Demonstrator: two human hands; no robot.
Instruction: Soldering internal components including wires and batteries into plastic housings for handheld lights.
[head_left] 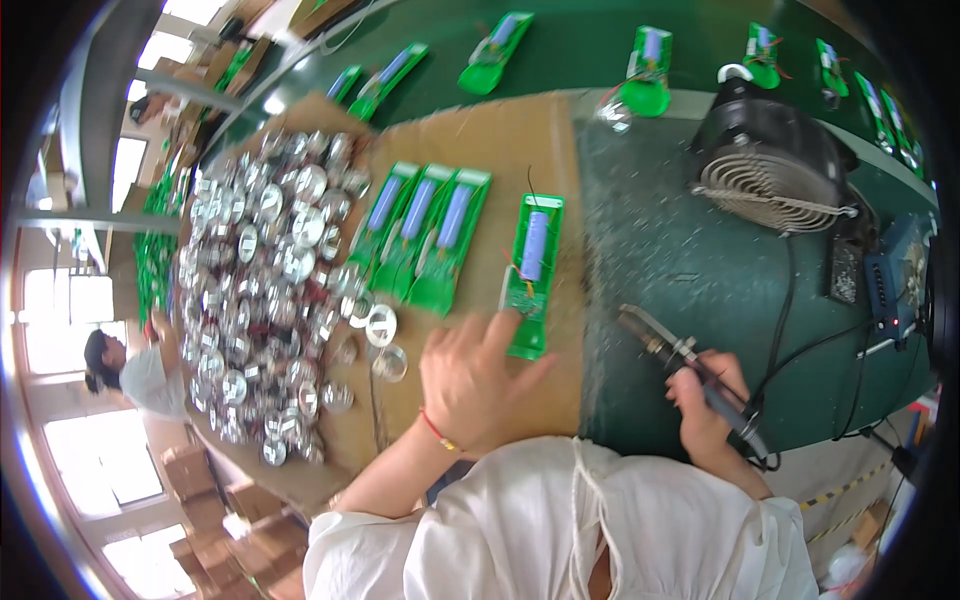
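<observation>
My left hand is at the lower end of a green plastic casing. Its index finger reaches the casing's edge, and the thumb is spread apart. Inside that casing sit a purple cylindrical battery, a small circuit board and thin wires. My right hand is closed around the dark handle of a soldering iron, whose metal front points up and left over the green bench mat. Left of the casing, three similar green casings with batteries lie side by side on the cardboard.
A large pile of shiny round reflector pieces covers the left of the cardboard. A black fan with a wire guard and a blue soldering station stand at right. More casings lie along the far green surface. Another person is at far left.
</observation>
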